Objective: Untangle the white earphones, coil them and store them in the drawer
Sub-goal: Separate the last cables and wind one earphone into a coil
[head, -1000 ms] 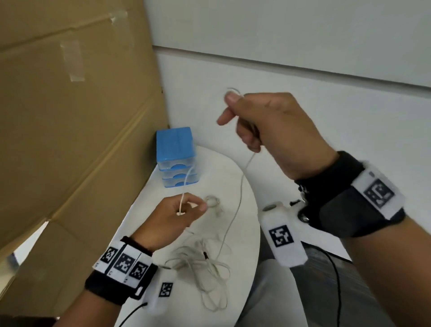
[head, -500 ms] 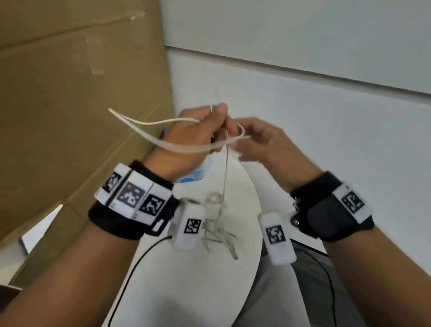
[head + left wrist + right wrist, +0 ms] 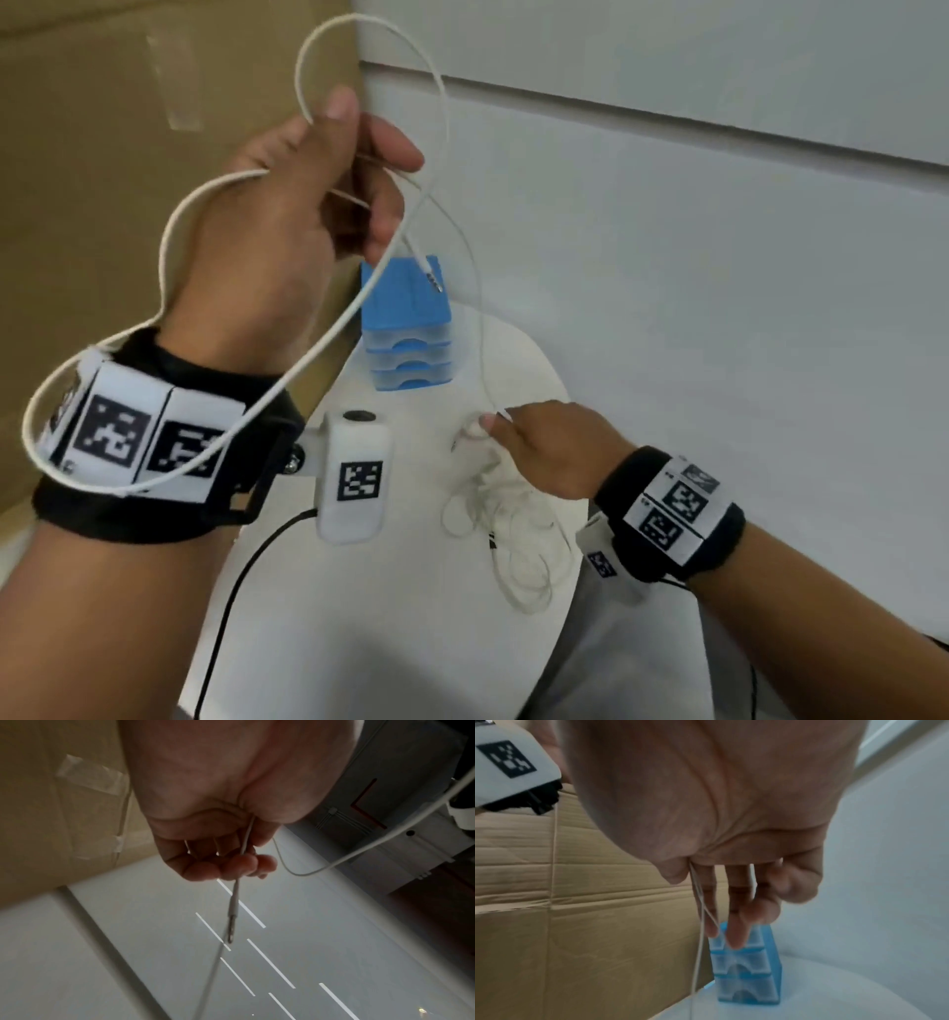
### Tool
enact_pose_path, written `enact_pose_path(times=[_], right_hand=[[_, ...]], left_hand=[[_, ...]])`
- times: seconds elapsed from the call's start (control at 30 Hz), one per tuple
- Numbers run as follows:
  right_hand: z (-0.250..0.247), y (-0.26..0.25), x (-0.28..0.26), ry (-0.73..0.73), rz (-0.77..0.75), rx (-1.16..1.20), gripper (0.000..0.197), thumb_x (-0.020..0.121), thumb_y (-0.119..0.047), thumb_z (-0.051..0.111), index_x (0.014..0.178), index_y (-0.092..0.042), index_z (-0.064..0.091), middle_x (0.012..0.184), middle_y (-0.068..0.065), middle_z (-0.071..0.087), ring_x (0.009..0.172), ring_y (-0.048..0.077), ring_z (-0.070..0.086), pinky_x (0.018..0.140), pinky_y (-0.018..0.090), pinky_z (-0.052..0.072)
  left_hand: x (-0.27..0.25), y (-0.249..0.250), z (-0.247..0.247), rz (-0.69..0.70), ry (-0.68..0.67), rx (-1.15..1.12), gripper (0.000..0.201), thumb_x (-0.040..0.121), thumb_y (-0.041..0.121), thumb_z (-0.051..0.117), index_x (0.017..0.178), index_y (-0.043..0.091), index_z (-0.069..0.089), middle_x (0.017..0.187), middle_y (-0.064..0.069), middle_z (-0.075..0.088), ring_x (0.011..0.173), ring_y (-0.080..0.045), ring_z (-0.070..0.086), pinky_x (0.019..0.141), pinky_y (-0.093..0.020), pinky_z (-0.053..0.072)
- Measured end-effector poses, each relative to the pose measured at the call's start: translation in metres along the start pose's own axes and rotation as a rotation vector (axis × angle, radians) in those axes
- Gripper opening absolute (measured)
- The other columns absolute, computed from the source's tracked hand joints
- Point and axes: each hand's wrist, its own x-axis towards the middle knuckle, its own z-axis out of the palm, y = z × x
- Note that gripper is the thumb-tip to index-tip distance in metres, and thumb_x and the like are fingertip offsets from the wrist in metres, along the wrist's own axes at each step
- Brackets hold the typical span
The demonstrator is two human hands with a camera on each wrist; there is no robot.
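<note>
The left hand (image 3: pixel 303 205) is raised, its curled fingers (image 3: pixel 239 865) gripping the white earphones' cable (image 3: pixel 436 92), plug (image 3: pixel 430 272) dangling below. The right hand (image 3: pixel 544 447) pinches the cable above the tangle (image 3: pixel 506 524) on the surface (image 3: pixel 359 616), near the blue drawer unit (image 3: pixel 408 329).

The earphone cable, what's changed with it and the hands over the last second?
The left hand rose from the table, now holding cable loops with the plug dangling. The right hand dropped from high up to pinch the cable above the tangle on the table. The blue drawer unit stayed shut in place.
</note>
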Motion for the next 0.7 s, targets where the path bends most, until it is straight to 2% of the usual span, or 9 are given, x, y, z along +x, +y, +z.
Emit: enact_pose_path(times=[0.07,0.13,0.2,0.3,0.37,0.43,0.5,0.6,0.7], right_hand=[[-0.015,-0.004,0.002,0.129,-0.029,0.118,0.056,0.101,-0.054,0.025,0.080,-0.020,0.064,0.072,-0.009,0.065,0.077,0.018,0.062,0.078,0.036,0.049],[-0.034,-0.012,0.003,0.270,-0.105,0.383,0.060,0.102,-0.051,0.030,0.072,-0.011,0.063,0.052,-0.012,0.056,0.056,0.007,0.055,0.063,0.026,0.045],[-0.052,-0.024,0.000,0.358,-0.171,0.633,0.057,0.103,-0.044,0.036,0.065,-0.009,0.059,0.047,-0.005,0.053,0.046,0.009,0.049,0.053,0.018,0.041],[-0.074,-0.041,-0.012,0.450,-0.295,0.894,0.045,0.103,-0.034,0.043,0.070,-0.009,0.062,0.057,0.009,0.062,0.054,0.019,0.057,0.047,0.023,0.042],[-0.087,-0.053,-0.020,0.578,-0.400,0.958,0.041,0.100,-0.031,0.042,0.073,-0.010,0.064,0.062,0.006,0.065,0.061,0.026,0.062,0.048,0.027,0.044],[-0.098,-0.061,-0.025,0.660,-0.498,0.965,0.038,0.101,-0.026,0.042,0.073,-0.010,0.063,0.063,0.004,0.065,0.063,0.026,0.063,0.050,0.026,0.044],[-0.103,-0.064,-0.025,0.556,-0.511,0.892,0.037,0.102,-0.020,0.044,0.074,-0.005,0.063,0.063,0.010,0.063,0.059,0.022,0.060,0.051,0.020,0.042],[-0.092,-0.063,-0.017,0.206,-0.375,0.609,0.040,0.103,-0.025,0.046,0.076,-0.001,0.064,0.065,0.018,0.065,0.057,0.015,0.057,0.052,0.013,0.042],[-0.066,-0.056,-0.002,0.293,-0.300,0.506,0.041,0.102,-0.035,0.046,0.077,-0.010,0.067,0.064,0.006,0.067,0.059,0.010,0.060,0.060,0.030,0.051]], left_hand=[[-0.010,-0.014,-0.004,-0.083,0.048,0.036,0.041,0.103,0.027,0.040,0.074,0.022,0.068,0.057,0.003,0.056,0.053,-0.014,0.045,0.055,-0.025,0.038],[-0.022,-0.037,-0.009,-0.182,0.098,0.086,0.039,0.101,0.026,0.045,0.071,0.023,0.070,0.060,0.001,0.056,0.052,-0.012,0.045,0.054,-0.023,0.037],[-0.035,-0.063,-0.016,-0.258,0.101,0.135,0.028,0.099,0.024,0.050,0.078,0.020,0.068,0.058,-0.001,0.053,0.049,-0.011,0.043,0.054,-0.023,0.036],[-0.056,-0.099,-0.022,-0.391,0.092,0.191,0.025,0.101,0.018,0.046,0.086,0.011,0.065,0.049,0.006,0.049,0.045,-0.008,0.040,0.051,-0.020,0.035],[-0.070,-0.114,-0.025,-0.477,0.101,0.193,0.026,0.101,0.016,0.044,0.088,0.008,0.065,0.046,0.007,0.048,0.045,-0.010,0.039,0.052,-0.023,0.033],[-0.081,-0.122,-0.029,-0.526,0.095,0.189,0.027,0.101,0.013,0.043,0.086,0.008,0.065,0.047,0.006,0.048,0.045,-0.010,0.040,0.051,-0.021,0.034],[-0.088,-0.126,-0.031,-0.550,0.093,0.179,0.026,0.101,0.014,0.045,0.086,0.011,0.066,0.050,0.002,0.050,0.045,-0.011,0.041,0.051,-0.021,0.036],[-0.093,-0.130,-0.034,-0.566,0.115,0.192,0.026,0.101,0.017,0.044,0.088,0.010,0.066,0.053,0.000,0.053,0.046,-0.013,0.041,0.054,-0.026,0.034],[-0.096,-0.134,-0.039,-0.565,0.134,0.237,0.028,0.100,0.016,0.045,0.085,0.009,0.068,0.051,0.001,0.054,0.045,-0.012,0.041,0.049,-0.023,0.034]])
